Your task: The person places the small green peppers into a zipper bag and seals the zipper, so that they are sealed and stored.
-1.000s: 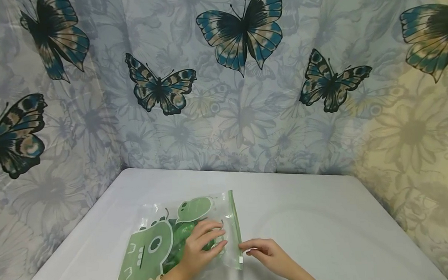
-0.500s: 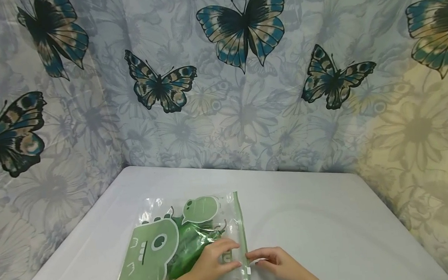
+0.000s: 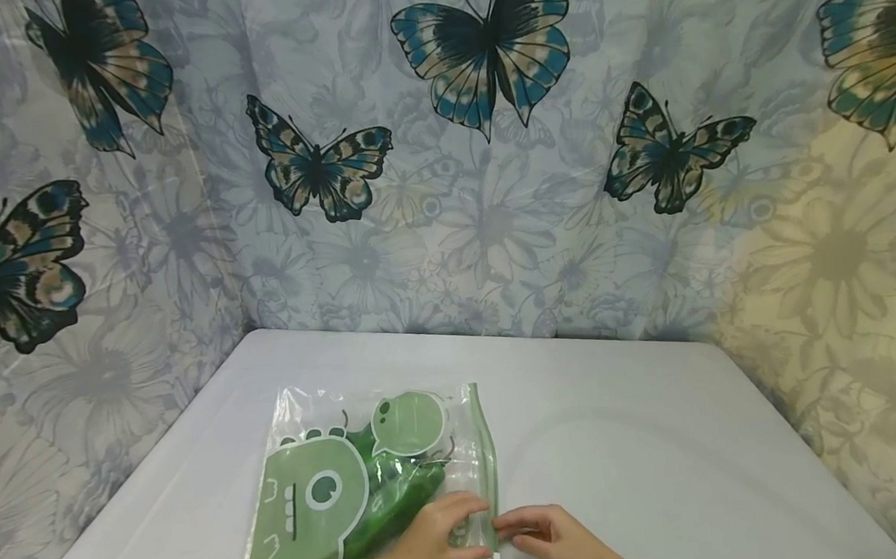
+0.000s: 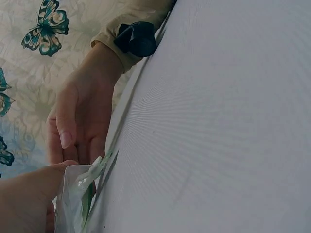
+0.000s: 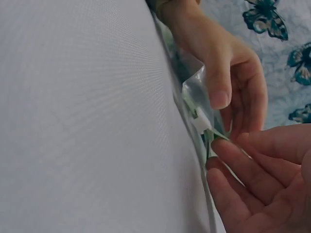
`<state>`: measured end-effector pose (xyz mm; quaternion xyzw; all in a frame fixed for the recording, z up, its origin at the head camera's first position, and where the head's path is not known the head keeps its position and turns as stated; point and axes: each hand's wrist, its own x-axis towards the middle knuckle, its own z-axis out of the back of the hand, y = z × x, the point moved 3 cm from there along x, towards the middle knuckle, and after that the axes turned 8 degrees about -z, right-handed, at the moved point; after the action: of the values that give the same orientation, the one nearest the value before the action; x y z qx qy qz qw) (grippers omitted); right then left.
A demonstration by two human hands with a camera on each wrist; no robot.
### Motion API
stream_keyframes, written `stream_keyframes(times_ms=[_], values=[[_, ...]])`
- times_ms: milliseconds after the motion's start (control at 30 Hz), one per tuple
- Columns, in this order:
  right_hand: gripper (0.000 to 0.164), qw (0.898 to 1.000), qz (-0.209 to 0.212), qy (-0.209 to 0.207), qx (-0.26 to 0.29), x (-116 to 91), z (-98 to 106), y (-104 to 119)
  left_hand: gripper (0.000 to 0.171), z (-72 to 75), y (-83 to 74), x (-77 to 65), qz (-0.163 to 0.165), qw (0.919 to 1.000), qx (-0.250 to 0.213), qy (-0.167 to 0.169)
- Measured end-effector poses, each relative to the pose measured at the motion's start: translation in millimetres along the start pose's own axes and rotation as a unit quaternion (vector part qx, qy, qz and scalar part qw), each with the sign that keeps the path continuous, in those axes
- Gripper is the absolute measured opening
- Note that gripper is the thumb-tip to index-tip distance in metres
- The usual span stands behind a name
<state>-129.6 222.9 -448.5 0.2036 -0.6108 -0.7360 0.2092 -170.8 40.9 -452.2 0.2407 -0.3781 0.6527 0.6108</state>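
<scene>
A clear zip bag (image 3: 461, 416) printed with a green cartoon monster lies on the white table, with long green peppers (image 3: 398, 503) showing through it. Its green zip edge (image 3: 488, 457) faces right, and the white slider (image 5: 201, 121) sits near the corner closest to me. My left hand (image 3: 433, 539) rests on the bag beside the zip edge, thumb and fingers apart. On the other side, my right hand (image 3: 553, 538) pinches the zip edge between thumb and fingers, close by the slider. The bag's near corner (image 4: 77, 189) shows between the hands in the left wrist view.
The white table (image 3: 650, 437) extends to the right and behind the bag. Cloth with butterflies and flowers (image 3: 491, 227) hangs around its back and sides. A dark wrist strap (image 4: 136, 39) crosses the right sleeve.
My left hand has moved toward me and right, off the bag's middle to beside the zip edge. The right hand and the bag's slider corner have shifted slightly nearer. The head view tilted down a little.
</scene>
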Motion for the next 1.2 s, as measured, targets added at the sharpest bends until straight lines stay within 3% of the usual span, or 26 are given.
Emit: stream_keyframes(times_ms=[167, 267, 400, 500, 800, 1000, 1200], values=[[0.031, 0.998, 0.002, 0.018, 0.056, -0.4, -0.2, -3.8, 0.047, -5.1, 2.3, -2.8, 0.027, 0.9995, -0.009, 0.016], [0.03, 0.997, -0.005, 0.006, 0.08, 1.0, -1.6, -5.3, 0.046, -8.5, 3.1, -3.9, 0.038, 0.9988, -0.013, 0.028], [0.022, 0.998, 0.014, -0.06, 0.021, 5.4, -4.9, -6.1, 0.043, -10.8, 3.7, -4.9, 0.043, 0.9982, -0.021, 0.035], [0.014, 0.993, 0.021, -0.113, -0.038, 8.4, -7.4, -8.2, 0.042, -10.9, 4.1, -6.4, 0.053, 0.9975, -0.025, 0.039], [0.007, 0.979, -0.052, -0.183, -0.078, 11.3, -8.9, -10.8, 0.034, -8.5, 2.7, -6.9, 0.053, 0.9957, -0.04, 0.066], [0.005, 0.978, -0.05, -0.187, -0.081, 11.4, -8.3, -5.5, 0.033, -5.8, 0.9, -7.9, 0.044, 0.9948, -0.024, 0.088], [0.007, 0.985, 0.016, -0.159, -0.072, 7.8, -8.0, -3.9, 0.038, -9.9, 1.3, -13.7, 0.067, 0.9941, -0.034, 0.079]])
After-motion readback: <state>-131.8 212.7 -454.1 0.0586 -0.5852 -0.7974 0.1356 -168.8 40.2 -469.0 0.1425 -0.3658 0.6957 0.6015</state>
